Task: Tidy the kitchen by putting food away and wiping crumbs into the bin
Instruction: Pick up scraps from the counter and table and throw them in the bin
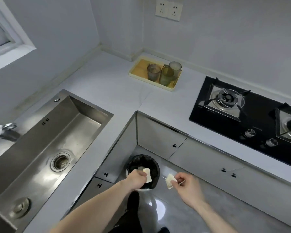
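Pale scraps pinched in left hand (136,179) and right hand (186,183) fingers; bin (155,167) just below, surface (118,91) looks wiped.

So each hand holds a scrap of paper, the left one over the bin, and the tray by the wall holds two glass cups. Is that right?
Nearly. The head view shows three glass cups on the yellow tray, not two. The rest stands: the left hand holds a paper scrap over the black-lined bin, and the right hand pinches another scrap just beside it.
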`<state>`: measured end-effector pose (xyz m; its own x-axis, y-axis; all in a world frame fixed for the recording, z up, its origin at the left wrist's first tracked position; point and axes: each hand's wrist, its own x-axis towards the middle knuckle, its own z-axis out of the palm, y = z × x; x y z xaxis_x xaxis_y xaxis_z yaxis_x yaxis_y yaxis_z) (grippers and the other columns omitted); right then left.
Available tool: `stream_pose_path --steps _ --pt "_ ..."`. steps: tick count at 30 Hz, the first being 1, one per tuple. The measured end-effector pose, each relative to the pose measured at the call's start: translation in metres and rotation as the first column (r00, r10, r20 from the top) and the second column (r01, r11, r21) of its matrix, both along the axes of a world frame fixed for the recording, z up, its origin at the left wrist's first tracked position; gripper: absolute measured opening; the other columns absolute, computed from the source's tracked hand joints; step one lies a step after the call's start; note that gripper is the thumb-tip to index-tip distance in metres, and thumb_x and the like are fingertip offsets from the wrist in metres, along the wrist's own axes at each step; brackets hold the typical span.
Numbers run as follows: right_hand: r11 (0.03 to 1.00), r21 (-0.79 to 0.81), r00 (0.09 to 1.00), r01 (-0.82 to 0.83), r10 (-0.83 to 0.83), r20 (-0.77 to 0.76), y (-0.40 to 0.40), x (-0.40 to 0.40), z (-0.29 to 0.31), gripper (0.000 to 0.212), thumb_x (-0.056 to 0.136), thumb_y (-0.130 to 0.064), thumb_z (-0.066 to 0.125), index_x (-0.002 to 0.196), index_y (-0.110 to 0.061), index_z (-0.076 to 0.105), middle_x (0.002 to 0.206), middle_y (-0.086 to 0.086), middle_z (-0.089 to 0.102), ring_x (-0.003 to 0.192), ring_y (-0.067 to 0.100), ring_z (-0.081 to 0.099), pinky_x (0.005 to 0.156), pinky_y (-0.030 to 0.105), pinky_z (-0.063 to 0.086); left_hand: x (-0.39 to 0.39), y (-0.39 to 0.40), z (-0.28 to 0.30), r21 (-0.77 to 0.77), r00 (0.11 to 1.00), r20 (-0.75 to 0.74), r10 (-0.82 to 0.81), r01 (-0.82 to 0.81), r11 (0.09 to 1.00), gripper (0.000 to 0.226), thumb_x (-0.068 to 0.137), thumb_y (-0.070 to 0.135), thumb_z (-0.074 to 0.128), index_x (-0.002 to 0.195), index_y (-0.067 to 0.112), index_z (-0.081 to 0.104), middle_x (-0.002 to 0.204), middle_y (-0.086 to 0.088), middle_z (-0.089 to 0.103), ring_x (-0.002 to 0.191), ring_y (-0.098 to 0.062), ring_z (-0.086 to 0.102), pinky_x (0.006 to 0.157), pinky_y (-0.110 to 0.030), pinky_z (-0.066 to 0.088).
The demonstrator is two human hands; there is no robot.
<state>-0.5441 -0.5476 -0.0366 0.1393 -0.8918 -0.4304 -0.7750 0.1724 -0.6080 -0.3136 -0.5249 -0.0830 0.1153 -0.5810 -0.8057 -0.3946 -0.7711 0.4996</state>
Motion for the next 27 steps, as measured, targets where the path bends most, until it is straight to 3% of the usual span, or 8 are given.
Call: stream_pose_path --steps 5,10,14,18,20,23,27 --pt "0.996 0.029 0.996 0.086 -0.086 0.005 -0.011 0.029 -0.007 0.014 0.084 -0.016 0.076 0.073 -0.020 0.069 0.069 -0.005 0.069 0.062 0.006 0.059 0.058 0.014 0.043 0.039 -0.017 -0.004 0.039 0.980 0.070 -0.185 0.183 0.982 0.041 0.096 0.010 0.053 0.133 0.020 0.067 0.141 0.001 0.061 0.133 -0.018 0.055 0.109 -0.022 0.041" --pt "0.993 0.063 0.994 0.101 -0.099 -0.042 -0.025 0.058 -0.015 0.007 0.085 -0.018 0.073 0.079 -0.021 0.072 0.072 -0.007 0.070 0.060 0.003 0.058 0.058 0.013 0.043 0.079 -0.030 0.008 -0.066 0.958 0.119 -0.259 0.268 0.961 0.038 0.091 0.017 0.056 0.123 0.032 0.068 0.136 0.001 0.062 0.121 -0.017 0.061 0.093 -0.018 0.046" --pt "0.994 0.097 0.990 0.056 -0.043 -0.135 -0.044 0.079 -0.025 0.011 0.088 -0.027 0.071 0.078 -0.031 0.070 0.072 -0.011 0.068 0.066 0.000 0.059 0.058 0.009 0.040 0.106 -0.040 0.028 -0.182 0.951 0.150 -0.271 0.296 0.938 0.035 0.089 0.020 0.062 0.119 0.037 0.066 0.127 0.002 0.063 0.113 -0.014 0.063 0.095 -0.020 0.045" --pt "0.989 0.147 0.987 0.020 0.004 -0.162 -0.059 0.100 -0.030 0.017 0.086 -0.031 0.068 0.071 -0.039 0.065 0.074 -0.016 0.070 0.076 0.005 0.064 0.077 0.023 0.051 0.122 -0.043 0.046 -0.262 0.958 0.149 -0.247 0.279 0.924 0.034 0.091 0.016 0.060 0.116 0.040 0.060 0.124 0.005 0.058 0.110 -0.012 0.060 0.090 -0.021 0.045" --pt "0.988 0.152 0.990 0.018 0.003 -0.138 -0.064 0.107 -0.027 0.019 0.086 -0.032 0.068 0.069 -0.041 0.064 0.073 -0.019 0.069 0.077 0.002 0.064 0.075 0.023 0.051 0.126 -0.046 0.052 -0.296 0.957 0.152 -0.248 0.283 0.912 0.036 0.092 0.013 0.059 0.119 0.036 0.062 0.126 0.005 0.056 0.110 -0.012 0.060 0.088 -0.020 0.045" --pt "0.994 0.103 0.996 0.039 -0.030 -0.088 -0.070 0.107 -0.017 0.022 0.087 -0.029 0.070 0.071 -0.043 0.065 0.076 -0.021 0.069 0.077 -0.003 0.063 0.072 0.021 0.048 0.131 -0.051 0.063 -0.328 0.946 0.174 -0.274 0.318 0.890 0.041 0.089 0.012 0.058 0.125 0.031 0.064 0.130 0.006 0.054 0.108 -0.011 0.061 0.091 -0.019 0.046" --pt "0.997 0.054 0.998 0.052 -0.050 -0.040 -0.071 0.089 0.006 0.010 0.089 -0.031 0.070 0.086 -0.040 0.070 0.086 -0.020 0.070 0.082 -0.003 0.064 0.075 0.018 0.049 0.133 -0.064 0.081 -0.379 0.923 0.213 -0.320 0.379 0.844 0.040 0.085 0.016 0.056 0.116 0.042 0.057 0.129 0.009 0.053 0.115 -0.013 0.060 0.101 -0.029 0.049"
